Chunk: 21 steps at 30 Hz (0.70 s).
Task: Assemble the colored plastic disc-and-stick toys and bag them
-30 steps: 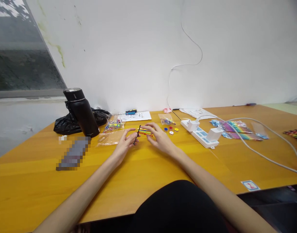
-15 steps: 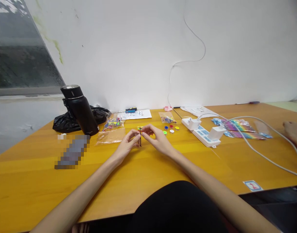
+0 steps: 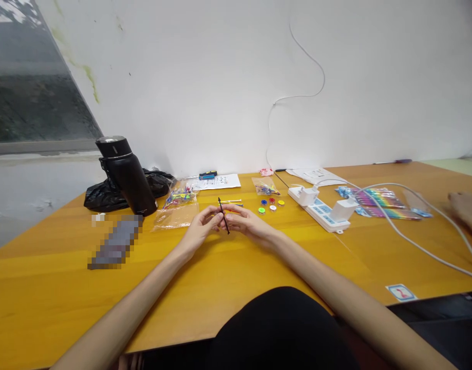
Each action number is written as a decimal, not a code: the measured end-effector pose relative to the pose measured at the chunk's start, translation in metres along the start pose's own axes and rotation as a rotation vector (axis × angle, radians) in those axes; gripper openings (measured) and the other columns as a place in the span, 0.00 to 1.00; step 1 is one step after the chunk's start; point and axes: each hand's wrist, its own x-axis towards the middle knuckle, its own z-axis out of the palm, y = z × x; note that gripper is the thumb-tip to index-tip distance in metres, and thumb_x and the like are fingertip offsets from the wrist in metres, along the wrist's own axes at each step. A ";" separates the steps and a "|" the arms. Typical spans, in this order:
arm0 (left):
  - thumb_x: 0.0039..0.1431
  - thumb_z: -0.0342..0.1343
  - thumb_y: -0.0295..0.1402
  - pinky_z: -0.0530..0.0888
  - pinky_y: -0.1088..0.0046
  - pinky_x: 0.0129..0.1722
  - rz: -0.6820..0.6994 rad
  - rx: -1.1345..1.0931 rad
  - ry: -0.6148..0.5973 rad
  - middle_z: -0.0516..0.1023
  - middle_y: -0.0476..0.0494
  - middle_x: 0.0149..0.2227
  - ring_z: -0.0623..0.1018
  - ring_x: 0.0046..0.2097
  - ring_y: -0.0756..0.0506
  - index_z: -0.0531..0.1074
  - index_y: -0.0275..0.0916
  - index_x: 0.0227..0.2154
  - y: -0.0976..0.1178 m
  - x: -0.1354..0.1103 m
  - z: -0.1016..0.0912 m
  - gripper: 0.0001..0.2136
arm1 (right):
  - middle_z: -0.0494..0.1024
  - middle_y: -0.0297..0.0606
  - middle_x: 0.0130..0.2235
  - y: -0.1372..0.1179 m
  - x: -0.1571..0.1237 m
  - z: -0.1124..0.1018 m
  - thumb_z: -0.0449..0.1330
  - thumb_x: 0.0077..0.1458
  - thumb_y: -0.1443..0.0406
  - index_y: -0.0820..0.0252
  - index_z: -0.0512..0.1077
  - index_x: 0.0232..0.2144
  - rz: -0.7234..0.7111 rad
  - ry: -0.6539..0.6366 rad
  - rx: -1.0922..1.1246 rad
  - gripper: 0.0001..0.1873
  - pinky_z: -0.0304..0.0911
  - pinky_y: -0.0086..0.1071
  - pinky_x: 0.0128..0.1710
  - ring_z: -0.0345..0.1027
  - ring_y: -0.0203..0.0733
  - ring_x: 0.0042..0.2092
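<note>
A thin black stick (image 3: 223, 216) with a pointed upper tip stands tilted between my two hands, its top leaning left. My left hand (image 3: 202, 225) pinches it between thumb and fingers. From the other side, my right hand (image 3: 246, 222) is closed on it too, with the thumb near its middle. Just beyond my right fingers lie several thin coloured rods (image 3: 233, 202), partly hidden by that hand. To the right of it, several small round coloured pieces (image 3: 272, 208) rest on the table.
A black bottle (image 3: 128, 177), black plastic bag (image 3: 93, 192) and blurred-out flat object (image 3: 116, 241) are at left. Clear bags of coloured parts (image 3: 181, 198) lie behind my hands. A power strip (image 3: 324, 213), rainbow-coloured packets (image 3: 385, 203) and another person's hand (image 3: 467, 208) are at right.
The black stick has gone from upright to tilted, its top leaning left. My right hand has lowered slightly and its fingers have shifted, showing more of the rods behind.
</note>
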 end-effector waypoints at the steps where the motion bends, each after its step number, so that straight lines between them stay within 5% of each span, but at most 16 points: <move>1: 0.60 0.61 0.46 0.69 0.73 0.37 0.006 0.001 -0.018 0.75 0.49 0.31 0.74 0.34 0.50 0.72 0.38 0.41 0.001 0.000 0.000 0.17 | 0.81 0.36 0.39 0.000 0.000 0.000 0.67 0.57 0.58 0.55 0.71 0.53 0.006 -0.011 0.020 0.23 0.65 0.35 0.50 0.76 0.39 0.44; 15: 0.65 0.52 0.51 0.66 0.73 0.34 0.005 0.116 -0.233 0.77 0.45 0.33 0.71 0.30 0.51 0.68 0.39 0.36 0.008 -0.012 0.007 0.18 | 0.72 0.31 0.30 0.006 -0.003 -0.012 0.67 0.58 0.52 0.56 0.66 0.42 0.115 -0.204 0.069 0.19 0.61 0.30 0.38 0.72 0.38 0.37; 21: 0.69 0.47 0.51 0.63 0.72 0.31 -0.079 0.223 -0.303 0.78 0.43 0.38 0.66 0.28 0.52 0.68 0.39 0.42 0.007 -0.022 0.011 0.19 | 0.73 0.31 0.31 0.004 -0.004 -0.022 0.66 0.59 0.53 0.57 0.65 0.43 0.133 -0.328 -0.058 0.18 0.63 0.30 0.37 0.68 0.35 0.34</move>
